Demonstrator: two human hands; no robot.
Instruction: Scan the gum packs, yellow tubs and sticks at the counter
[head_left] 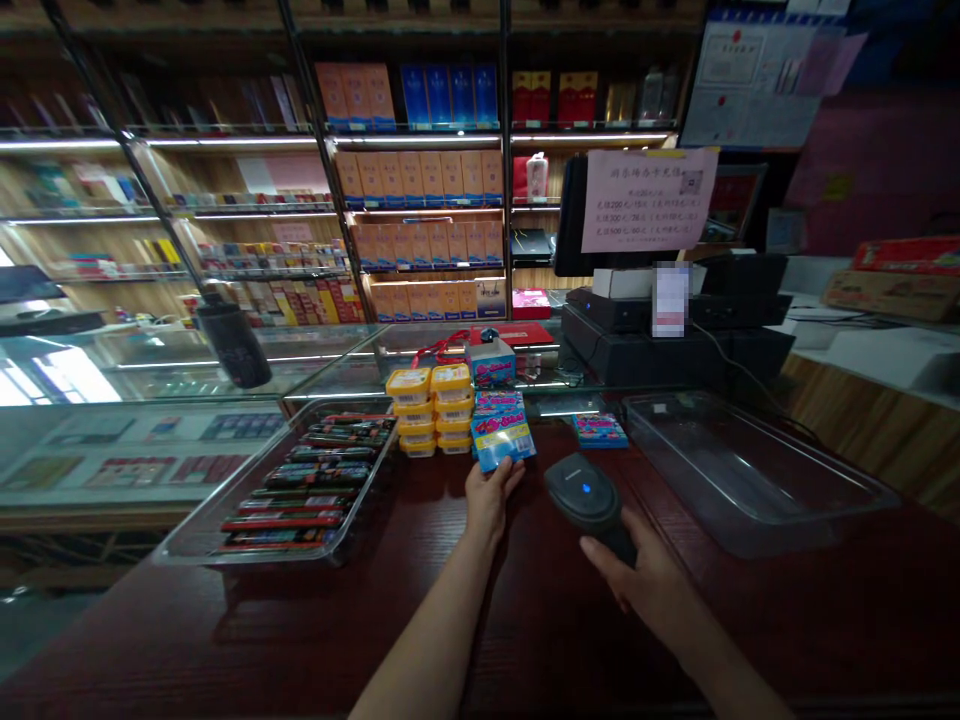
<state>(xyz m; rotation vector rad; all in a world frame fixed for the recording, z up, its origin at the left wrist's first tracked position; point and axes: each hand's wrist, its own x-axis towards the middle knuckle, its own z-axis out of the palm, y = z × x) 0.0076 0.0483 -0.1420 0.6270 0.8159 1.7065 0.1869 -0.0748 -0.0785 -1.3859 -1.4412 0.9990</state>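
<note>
Between the fingers and thumb of my left hand (491,492) is the near edge of a blue candy packet (501,436), tilted so its printed face shows. Behind it are more blue packets and an open blue display box (491,362). My right hand (646,560) is wrapped around the handle of a black barcode scanner (585,490) with a blue light on top; its head points forward. A small pile of similar blue packets (600,430) lies beyond the scanner. Yellow-lidded tubs (431,405) stand stacked just left of the packet.
At left, a clear plastic tray (352,535) holds several dark, stick-shaped packages (307,490). Another clear tray (757,470) sits at right. Behind stand a monitor with a taped paper sign (645,200), a black cash drawer (675,350) and a glass counter (322,375).
</note>
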